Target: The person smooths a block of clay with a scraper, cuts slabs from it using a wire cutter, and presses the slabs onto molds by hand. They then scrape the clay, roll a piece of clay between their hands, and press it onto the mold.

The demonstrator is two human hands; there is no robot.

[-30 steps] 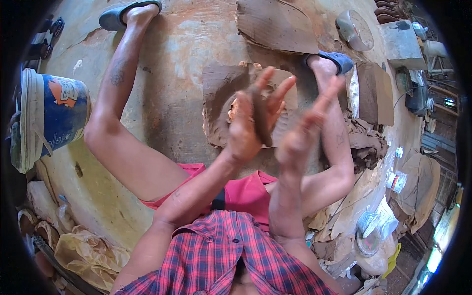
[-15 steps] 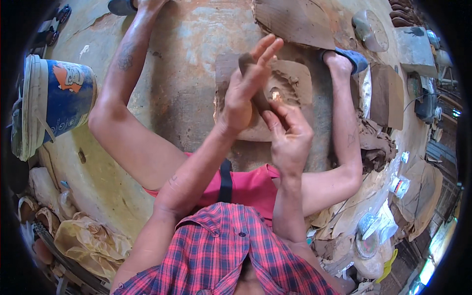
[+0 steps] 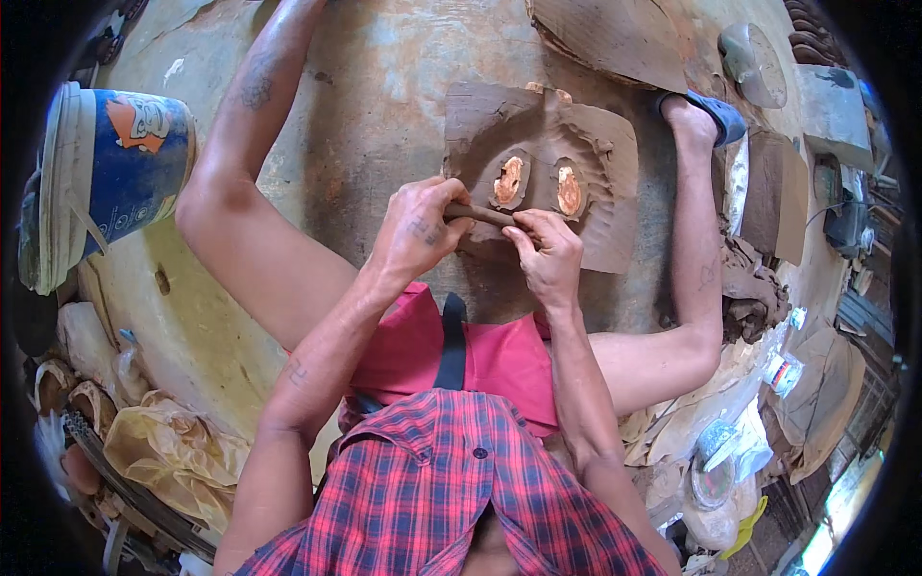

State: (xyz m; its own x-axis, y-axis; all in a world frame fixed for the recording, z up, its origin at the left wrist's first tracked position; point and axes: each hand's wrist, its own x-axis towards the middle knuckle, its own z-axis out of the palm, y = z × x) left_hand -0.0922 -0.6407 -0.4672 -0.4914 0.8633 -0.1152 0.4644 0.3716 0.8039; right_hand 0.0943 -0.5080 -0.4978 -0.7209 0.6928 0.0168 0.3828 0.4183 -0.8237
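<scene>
A brown clay coil (image 3: pixel 487 215) is stretched level between my two hands. My left hand (image 3: pixel 419 225) is closed round its left end, and my right hand (image 3: pixel 550 255) pinches the right end between thumb and fingers. Just beyond them, on the floor between my legs, lies a squarish brown clay slab (image 3: pixel 615 230) with a raised, finger-marked curved ridge. Two pale orange ovals, the left one (image 3: pixel 508 180) and the right one (image 3: pixel 570 190), show within it. The coil hangs over the slab's near left part; whether it touches cannot be made out.
A blue and white bucket (image 3: pixel 144 182) lies to the left. Beyond the slab is a flat brown sheet (image 3: pixel 615 38), with a clear bowl (image 3: pixel 752 65) to its right. Lumps of clay (image 3: pixel 754 288) lie beside my right leg, and crumpled yellowish plastic (image 3: pixel 173 451) at lower left.
My left hand was stretched out flat against the coil, which stood steeply tilted. Now its fingers are closed on the coil, which is lower and nearly level, nearer to me, baring the slab's two ovals.
</scene>
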